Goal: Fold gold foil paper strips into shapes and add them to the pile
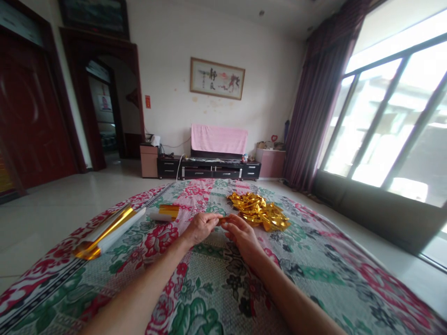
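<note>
A small piece of gold foil (223, 219) is pinched between my two hands above the flowered cloth. My left hand (202, 228) grips its left end with thumb and forefinger. On its right end, the fingers of my right hand (240, 232) are closed. Just beyond my right hand lies a pile of folded gold foil pieces (260, 211). Left of my left hand is a short stack of gold and white sheets (169, 212). Farther left, a larger curled gold and white sheet (111, 232) rests near the cloth's edge.
The flowered cloth (195, 288) covers the rounded surface under my arms. Beyond it stand a low black cabinet (209, 173) and a screen under a pink cloth (219, 138). A window (380, 107) with purple curtains (314, 93) is on the right.
</note>
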{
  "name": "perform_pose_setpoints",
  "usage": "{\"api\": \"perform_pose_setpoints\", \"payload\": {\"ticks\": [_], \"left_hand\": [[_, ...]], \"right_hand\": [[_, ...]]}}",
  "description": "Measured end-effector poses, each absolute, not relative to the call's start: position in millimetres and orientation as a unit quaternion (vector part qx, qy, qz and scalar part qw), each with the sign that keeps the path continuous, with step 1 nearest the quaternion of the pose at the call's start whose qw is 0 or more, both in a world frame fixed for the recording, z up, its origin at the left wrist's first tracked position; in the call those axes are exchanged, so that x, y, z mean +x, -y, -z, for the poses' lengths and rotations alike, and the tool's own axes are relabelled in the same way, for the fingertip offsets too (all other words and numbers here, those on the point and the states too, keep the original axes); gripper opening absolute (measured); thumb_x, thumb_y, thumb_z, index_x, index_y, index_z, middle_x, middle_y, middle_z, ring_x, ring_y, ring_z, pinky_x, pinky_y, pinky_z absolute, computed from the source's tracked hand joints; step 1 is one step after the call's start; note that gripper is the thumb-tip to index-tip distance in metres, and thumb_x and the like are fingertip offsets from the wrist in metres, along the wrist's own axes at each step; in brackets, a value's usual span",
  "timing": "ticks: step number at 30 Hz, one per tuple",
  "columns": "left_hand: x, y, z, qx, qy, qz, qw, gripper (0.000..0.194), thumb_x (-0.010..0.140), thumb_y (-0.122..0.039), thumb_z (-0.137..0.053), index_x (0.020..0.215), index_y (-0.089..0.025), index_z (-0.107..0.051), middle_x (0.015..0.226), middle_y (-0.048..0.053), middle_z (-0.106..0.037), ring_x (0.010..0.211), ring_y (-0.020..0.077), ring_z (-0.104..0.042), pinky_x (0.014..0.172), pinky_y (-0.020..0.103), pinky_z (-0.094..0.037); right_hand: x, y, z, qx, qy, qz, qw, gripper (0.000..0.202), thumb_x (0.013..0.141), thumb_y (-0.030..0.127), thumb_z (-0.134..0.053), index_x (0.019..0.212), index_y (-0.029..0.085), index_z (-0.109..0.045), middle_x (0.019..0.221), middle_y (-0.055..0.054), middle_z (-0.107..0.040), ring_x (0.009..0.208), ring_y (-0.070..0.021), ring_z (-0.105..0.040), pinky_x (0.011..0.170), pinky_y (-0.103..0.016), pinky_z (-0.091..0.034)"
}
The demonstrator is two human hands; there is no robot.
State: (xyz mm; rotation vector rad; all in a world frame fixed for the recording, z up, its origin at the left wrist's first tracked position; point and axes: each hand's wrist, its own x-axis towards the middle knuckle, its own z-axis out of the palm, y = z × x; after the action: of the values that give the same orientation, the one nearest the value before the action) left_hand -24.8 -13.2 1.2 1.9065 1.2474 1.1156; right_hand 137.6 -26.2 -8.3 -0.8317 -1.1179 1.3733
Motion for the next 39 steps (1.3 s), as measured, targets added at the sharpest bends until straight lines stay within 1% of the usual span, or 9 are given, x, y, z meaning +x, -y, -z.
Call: {"api": "perform_pose_setpoints", "payload": {"ticks": [5,9,12,19,21,24,31,35,39], "left_hand": [[-20,15,1,0.735,-0.452,-0.406,0.302,0.04,0.078,-0.032,-0.047,0.106,-0.011,-0.066,0.076,0.007,-0.069,0.059,0.0132,-0.058,0.055,0.023,-0.044],[-18,18,-1,0.706,-0.446,-0.418,0.358,0.039,0.077,-0.031,-0.047,0.105,-0.011,-0.065,0.079,0.008,-0.07,0.067,0.0159,-0.063,0.057,0.023,-0.046],[-18,21,-6,0.691,-0.445,-0.419,0.387,0.038,0.076,-0.033,-0.049,0.101,-0.01,-0.066,0.073,0.008,-0.07,0.068,0.0166,-0.064,0.056,0.023,-0.046],[-16,23,-7,0.693,-0.471,-0.406,0.364,0.031,0.075,-0.038,-0.052,0.079,-0.011,-0.066,0.064,0.005,-0.066,0.059,0.0164,-0.063,0.046,0.02,-0.041],[-16,23,-7,0.69,-0.471,-0.404,0.372,0.031,0.075,-0.039,-0.052,0.078,-0.011,-0.065,0.064,0.005,-0.066,0.058,0.0164,-0.063,0.045,0.02,-0.04],[-17,25,-9,0.673,-0.457,-0.395,0.427,0.033,0.074,-0.039,-0.053,0.082,-0.01,-0.064,0.069,0.006,-0.067,0.059,0.0163,-0.064,0.045,0.02,-0.04],[-28,27,-16,0.661,-0.406,-0.341,0.531,0.038,0.071,-0.035,-0.056,0.099,-0.01,-0.063,0.083,0.01,-0.07,0.069,0.0179,-0.066,0.048,0.019,-0.041],[-33,25,-16,0.661,-0.408,-0.337,0.532,0.036,0.073,-0.032,-0.055,0.101,-0.011,-0.063,0.089,0.009,-0.07,0.07,0.0172,-0.066,0.048,0.019,-0.041],[-33,24,-16,0.644,-0.437,-0.354,0.519,0.037,0.073,-0.032,-0.055,0.103,-0.011,-0.062,0.081,0.009,-0.07,0.066,0.0171,-0.066,0.047,0.019,-0.041]], "right_hand": [[137,25,10,-0.326,0.464,-0.602,0.562,0.036,0.061,0.032,-0.07,0.093,0.018,-0.06,0.092,-0.004,-0.067,0.08,-0.016,-0.064,0.063,-0.022,-0.047],[137,25,10,-0.347,0.459,-0.584,0.572,0.034,0.061,0.035,-0.071,0.088,0.015,-0.064,0.083,-0.004,-0.068,0.07,-0.0133,-0.061,0.062,-0.022,-0.047],[136,26,10,-0.357,0.473,-0.574,0.565,0.033,0.062,0.039,-0.07,0.085,0.016,-0.067,0.077,-0.004,-0.068,0.066,-0.0134,-0.06,0.061,-0.023,-0.046],[134,32,7,-0.382,0.542,-0.53,0.528,0.034,0.065,0.046,-0.065,0.077,0.014,-0.07,0.06,-0.002,-0.063,0.054,-0.0115,-0.053,0.054,-0.023,-0.042],[133,34,5,-0.405,0.541,-0.513,0.529,0.036,0.064,0.047,-0.065,0.076,0.014,-0.07,0.055,-0.001,-0.06,0.049,-0.0101,-0.049,0.05,-0.022,-0.039],[134,36,2,-0.413,0.532,-0.509,0.536,0.034,0.064,0.046,-0.065,0.075,0.014,-0.07,0.05,0.002,-0.055,0.046,-0.0085,-0.045,0.047,-0.021,-0.036],[138,33,1,-0.41,0.541,-0.535,0.504,0.034,0.066,0.045,-0.063,0.076,0.012,-0.068,0.048,0.002,-0.052,0.045,-0.008,-0.044,0.044,-0.019,-0.035],[136,30,4,-0.418,0.581,-0.489,0.498,0.036,0.068,0.045,-0.06,0.086,0.013,-0.066,0.052,0.002,-0.053,0.044,-0.0073,-0.042,0.041,-0.018,-0.034],[133,29,8,-0.396,0.616,-0.469,0.495,0.032,0.065,0.039,-0.063,0.086,0.014,-0.065,0.065,0.001,-0.058,0.046,-0.006,-0.041,0.04,-0.017,-0.035]]}}
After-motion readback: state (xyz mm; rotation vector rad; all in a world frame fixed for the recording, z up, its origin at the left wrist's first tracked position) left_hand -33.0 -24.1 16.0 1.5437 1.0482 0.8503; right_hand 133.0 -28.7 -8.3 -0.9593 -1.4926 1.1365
